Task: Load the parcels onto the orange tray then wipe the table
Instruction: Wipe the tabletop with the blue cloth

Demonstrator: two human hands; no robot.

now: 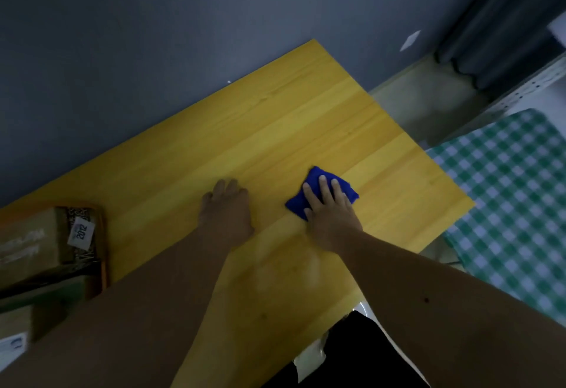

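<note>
Background stuff: a flat grey-blue wall (153, 35) runs behind everything, with a small white tag (410, 40) stuck on it. Dark curtain (496, 23) hangs in the far right corner. Green-and-white checked cloth (517, 191) covers something on the right, beside a pale perforated metal rail (526, 87).

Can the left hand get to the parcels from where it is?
Probably yes. The left hand lies flat on the bare table, and the parcels sit on the orange tray further to its left, with only open tabletop between. The right hand presses the blue cloth on the other side.
</note>
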